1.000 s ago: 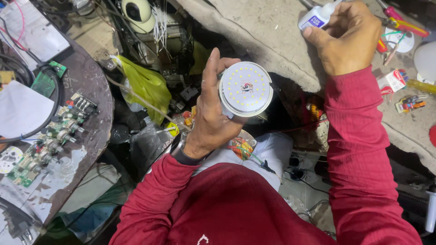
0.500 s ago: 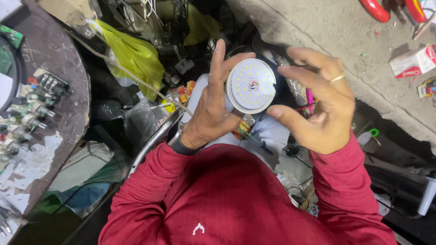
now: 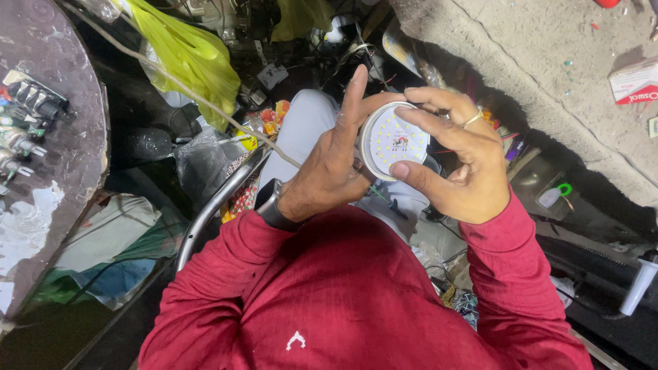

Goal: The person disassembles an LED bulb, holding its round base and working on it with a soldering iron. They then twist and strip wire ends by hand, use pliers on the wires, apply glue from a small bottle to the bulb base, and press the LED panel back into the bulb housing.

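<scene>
Gripping a round white LED lamp disc [image 3: 393, 140], both hands were seen closed on it above the lap. The left hand [image 3: 334, 168] was wrapped on the disc's left edge, its index finger stretched up past the rim. The right hand [image 3: 458, 163] was clamped on the disc from the right, thumb pressed on the lower face and fingers curled over the top rim. A second before, the right hand had been stretched away to a small white bottle on the concrete ledge [image 3: 548, 62] right of the disc; it had since been brought back onto the disc, empty, so the work was judged to be back on the lamp itself. The view had also been tilted down and closer.

Containers: a yellow plastic bag [image 3: 188, 58] was hung up-left of the disc, contents hidden. A clear plastic bag [image 3: 202, 161] lay left of the disc, contents unclear. A red-and-white carton [image 3: 634, 79] was lying on the ledge far right of the disc, closed as far as could be told.
</scene>
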